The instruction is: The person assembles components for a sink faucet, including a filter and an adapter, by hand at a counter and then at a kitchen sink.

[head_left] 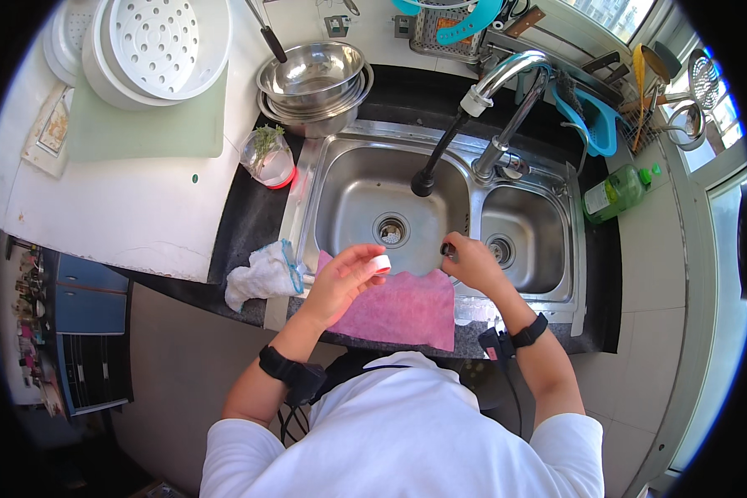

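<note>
My left hand (340,286) is closed round a small white piece with a red edge (380,264), perhaps a slice of something; its kind is not plain. To its right my right hand (477,264) grips a small dark object (447,249), mostly hidden by the fingers. Both hands are over the front part of the large steel sink basin (349,195). Below them a pink cloth (402,311) hangs over the sink's front edge.
Above the basin hangs the black spray head (423,182) of the faucet (506,70). A white towel (263,275), a jar with green sprigs (267,158) and stacked steel bowls (311,70) stand left. A green bottle (618,192) is at the right.
</note>
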Demonstrator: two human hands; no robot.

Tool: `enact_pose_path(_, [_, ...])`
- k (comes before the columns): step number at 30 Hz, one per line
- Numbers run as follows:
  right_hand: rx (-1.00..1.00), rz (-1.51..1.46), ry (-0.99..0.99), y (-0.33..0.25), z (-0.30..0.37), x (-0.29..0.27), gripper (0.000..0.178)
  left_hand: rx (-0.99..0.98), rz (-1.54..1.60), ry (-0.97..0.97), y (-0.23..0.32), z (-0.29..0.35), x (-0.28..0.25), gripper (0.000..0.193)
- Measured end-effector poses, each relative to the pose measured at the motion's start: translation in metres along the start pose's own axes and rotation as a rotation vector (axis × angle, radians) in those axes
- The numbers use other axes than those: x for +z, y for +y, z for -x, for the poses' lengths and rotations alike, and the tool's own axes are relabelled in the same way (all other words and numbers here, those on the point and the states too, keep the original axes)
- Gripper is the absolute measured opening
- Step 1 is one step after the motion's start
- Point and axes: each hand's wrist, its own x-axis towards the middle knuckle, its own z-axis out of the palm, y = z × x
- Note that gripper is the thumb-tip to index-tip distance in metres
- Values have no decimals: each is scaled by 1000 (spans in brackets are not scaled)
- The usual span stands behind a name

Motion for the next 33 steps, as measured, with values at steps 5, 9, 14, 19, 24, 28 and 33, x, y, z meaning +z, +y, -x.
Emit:
enact_pose_path(5, [390, -1150, -305, -40, 2, -19, 20, -158, 388, 29, 5, -1, 9, 35])
enact_pose_path(9, [392, -1238, -269, -63, 2, -17, 27, -213, 502, 71, 3, -4, 21, 34])
enact_pose_path(14, [127, -823, -86, -88, -1, -15, 31, -175, 377, 38, -5, -9, 30, 29])
enact_pose_path(19, [146, -818, -71, -92, 1, -18, 25, -128, 322, 17, -8, -12, 34, 24])
enact_pose_path(24, [130, -858, -123, -91, 3, -24, 23, -117, 199, -8, -9, -10, 33, 22])
enact_pose_path(28, [132, -860, -150, -90, 4, -26, 22, -113, 92, -25, -7, -9, 34, 23])
enact_pose_path(33, [108, -985, -162, -93, 7, -31, 23, -80, 123, -61, 0, -9, 35, 24])
